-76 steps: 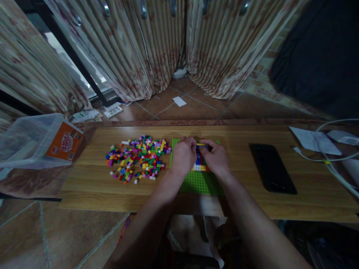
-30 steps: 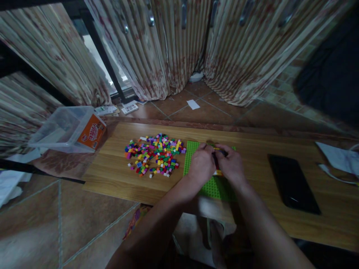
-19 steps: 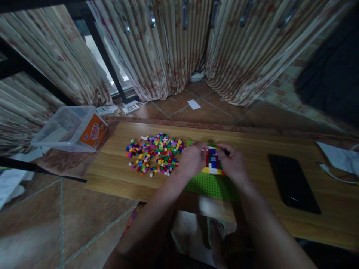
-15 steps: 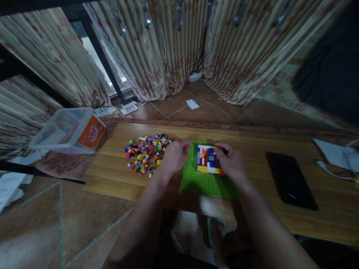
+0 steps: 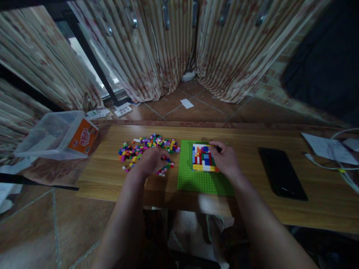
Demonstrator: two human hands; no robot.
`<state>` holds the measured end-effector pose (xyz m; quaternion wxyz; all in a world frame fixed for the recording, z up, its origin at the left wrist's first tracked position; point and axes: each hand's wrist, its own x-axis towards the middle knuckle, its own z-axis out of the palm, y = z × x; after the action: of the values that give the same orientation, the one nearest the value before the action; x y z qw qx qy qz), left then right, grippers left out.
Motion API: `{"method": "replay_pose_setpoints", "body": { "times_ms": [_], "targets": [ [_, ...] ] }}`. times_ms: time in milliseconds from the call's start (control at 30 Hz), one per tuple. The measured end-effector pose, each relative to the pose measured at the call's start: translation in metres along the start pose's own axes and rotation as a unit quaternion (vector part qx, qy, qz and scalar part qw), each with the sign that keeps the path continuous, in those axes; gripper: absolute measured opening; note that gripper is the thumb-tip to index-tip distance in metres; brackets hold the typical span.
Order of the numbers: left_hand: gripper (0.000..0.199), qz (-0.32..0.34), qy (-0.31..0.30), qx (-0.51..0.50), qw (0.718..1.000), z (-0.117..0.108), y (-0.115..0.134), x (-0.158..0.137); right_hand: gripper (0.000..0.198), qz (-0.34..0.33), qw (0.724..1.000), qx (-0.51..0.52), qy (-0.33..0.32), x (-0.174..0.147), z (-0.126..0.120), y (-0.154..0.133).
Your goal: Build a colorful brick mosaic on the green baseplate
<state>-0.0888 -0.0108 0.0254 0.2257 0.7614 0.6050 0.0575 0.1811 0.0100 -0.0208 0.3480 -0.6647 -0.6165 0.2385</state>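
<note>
My left hand (image 5: 153,160) is over the near right part of a pile of loose toy bricks (image 5: 153,140). Its thumb and fingers are bent together among the bricks; what lies between them is too small to name. To the right is a green studded baseplate (image 5: 186,179) bearing a flat, multicoloured brick build (image 5: 203,158) with white, red, blue and yellow rows. My right hand (image 5: 226,158) rests at the build's right edge, covering part of it. Its thumb and forefinger are curled close together around a dark spot I cannot identify.
The wooden table (image 5: 246,216) carries a black tablet-like slab (image 5: 282,173), with papers (image 5: 328,147) and white cables (image 5: 322,164) farther right. A clear plastic box (image 5: 53,134) with an orange label stands beyond the table's left end. Curtains (image 5: 151,56) hang behind.
My left hand has moved left from the baseplate's left edge to the brick pile. My right hand stays by the build. The whole view has shifted slightly.
</note>
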Motion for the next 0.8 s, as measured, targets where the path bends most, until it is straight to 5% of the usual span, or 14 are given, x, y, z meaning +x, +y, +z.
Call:
{"method": "replay_pose_setpoints", "body": {
  "times_ms": [267, 800],
  "targets": [
    [0.018, -0.021, -0.025, 0.028, 0.999, -0.0054, 0.0097, -0.0019, 0.031, 0.004, 1.000, 0.007, 0.003, -0.0001, -0.0007, -0.0008],
    [0.005, 0.000, 0.039, -0.006, 0.999, -0.0022, 0.0073, 0.0021, 0.030, 0.003, 1.000, 0.028, 0.006, 0.0006, -0.0009, -0.0002]
  ]
}}
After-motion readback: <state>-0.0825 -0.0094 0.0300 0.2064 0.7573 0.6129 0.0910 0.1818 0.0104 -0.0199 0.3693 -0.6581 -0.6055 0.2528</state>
